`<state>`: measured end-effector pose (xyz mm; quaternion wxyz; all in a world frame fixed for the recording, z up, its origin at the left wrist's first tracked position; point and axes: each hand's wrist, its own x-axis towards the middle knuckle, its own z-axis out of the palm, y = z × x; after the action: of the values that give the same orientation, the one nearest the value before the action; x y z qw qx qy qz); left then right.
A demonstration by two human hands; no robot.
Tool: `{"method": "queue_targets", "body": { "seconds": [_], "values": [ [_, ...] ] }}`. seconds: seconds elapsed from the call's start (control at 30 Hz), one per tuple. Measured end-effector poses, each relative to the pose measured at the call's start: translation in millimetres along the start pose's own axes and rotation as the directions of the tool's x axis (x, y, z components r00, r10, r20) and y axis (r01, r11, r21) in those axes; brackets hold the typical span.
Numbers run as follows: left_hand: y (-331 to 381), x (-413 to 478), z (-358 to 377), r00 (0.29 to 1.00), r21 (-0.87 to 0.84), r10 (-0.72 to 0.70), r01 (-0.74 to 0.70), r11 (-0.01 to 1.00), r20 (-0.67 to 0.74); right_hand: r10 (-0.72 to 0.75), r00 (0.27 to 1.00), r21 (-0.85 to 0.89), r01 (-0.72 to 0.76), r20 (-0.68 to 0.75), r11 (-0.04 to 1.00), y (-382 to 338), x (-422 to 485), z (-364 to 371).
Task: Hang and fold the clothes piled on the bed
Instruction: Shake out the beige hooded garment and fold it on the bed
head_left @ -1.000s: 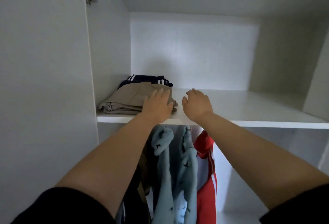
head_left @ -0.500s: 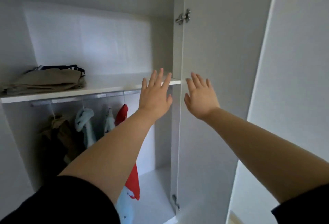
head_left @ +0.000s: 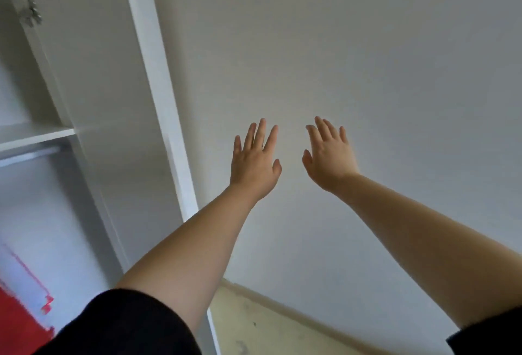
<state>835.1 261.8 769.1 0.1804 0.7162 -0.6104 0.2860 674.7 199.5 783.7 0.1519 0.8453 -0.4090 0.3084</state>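
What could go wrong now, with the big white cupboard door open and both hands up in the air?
1. The tall white wardrobe door stands open right beside the left hand and its arm, so turning might knock an elbow against its edge.
2. The red hanging garment hangs low inside the wardrobe, and shutting the door carelessly might pinch it.
3. The left hand and the right hand are empty with fingers spread, and the view is blurred, so a quick reach could miss.
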Motion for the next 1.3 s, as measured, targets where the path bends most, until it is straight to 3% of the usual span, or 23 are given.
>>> {"method": "queue_targets", "body": {
  "seconds": [0.23, 0.47, 0.67, 0.8, 0.97, 1.3],
  "values": [
    [149, 76, 73, 0.984, -0.115, 0.174, -0.177, 0.978, -0.035, 0.156, 0.988, -0.094, -0.156, -0.017, 0.983, 166, -26, 13],
    [315, 142, 142, 0.958, -0.277, 0.287, -0.272, 0.922, 0.016, 0.284, 0.958, -0.223, -0.272, 0.027, 0.936, 336, -68, 21],
    [436, 156, 191, 0.941, -0.410, 0.330, -0.271, 0.871, 0.080, 0.398, 0.916, -0.257, -0.374, 0.044, 0.891, 449, -111, 25],
    [493, 157, 226, 0.937, -0.445, 0.336, -0.259, 0.857, 0.101, 0.374, 0.925, -0.250, -0.346, 0.073, 0.904, 507, -130, 46],
    [548, 140, 282, 0.946, -0.439, 0.308, -0.236, 0.867, 0.101, 0.297, 0.955, -0.101, -0.292, 0.029, 0.951, 570, -155, 95],
    [615, 72, 380, 0.936, -0.456, 0.220, -0.075, 0.887, 0.274, 0.136, 0.969, 0.015, -0.142, 0.205, 0.990, 637, -236, 200]
  ]
}}
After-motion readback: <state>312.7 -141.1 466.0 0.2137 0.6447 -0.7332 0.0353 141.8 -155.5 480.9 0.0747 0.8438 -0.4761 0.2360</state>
